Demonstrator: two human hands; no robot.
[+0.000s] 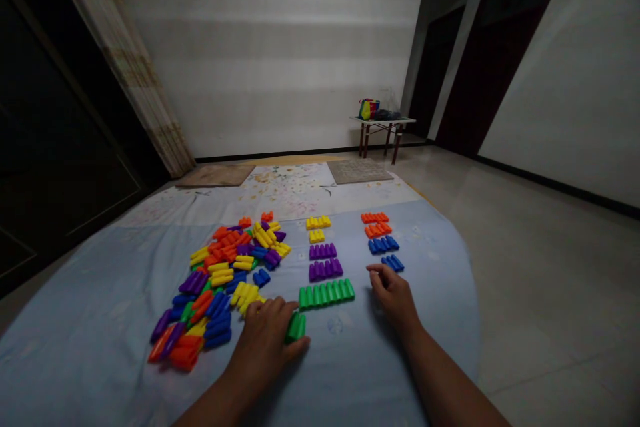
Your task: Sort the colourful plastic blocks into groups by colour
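Note:
My left hand point(267, 333) is closed around a short green ribbed plastic piece point(297, 327), gripped between thumb and fingers. Just beyond it lies a row of joined green pieces point(327, 294). On the left hand's other side spreads a mixed pile of similar colored pieces point(215, 330), with yellow ones point(245, 295) right at the fingers. My right hand point(394, 293) hovers to the right of the green row, fingers curled together with nothing visible in them. Closest to it is a short blue row point(393, 263).
Purple rows point(325, 269), yellow rows point(319, 221), a longer blue row point(384, 245) and orange rows point(375, 217) lie farther back on the blue tablecloth point(425, 227). Two mats point(360, 171) rest at the far edge. A small table point(383, 121) stands beyond, carrying a colorful bag.

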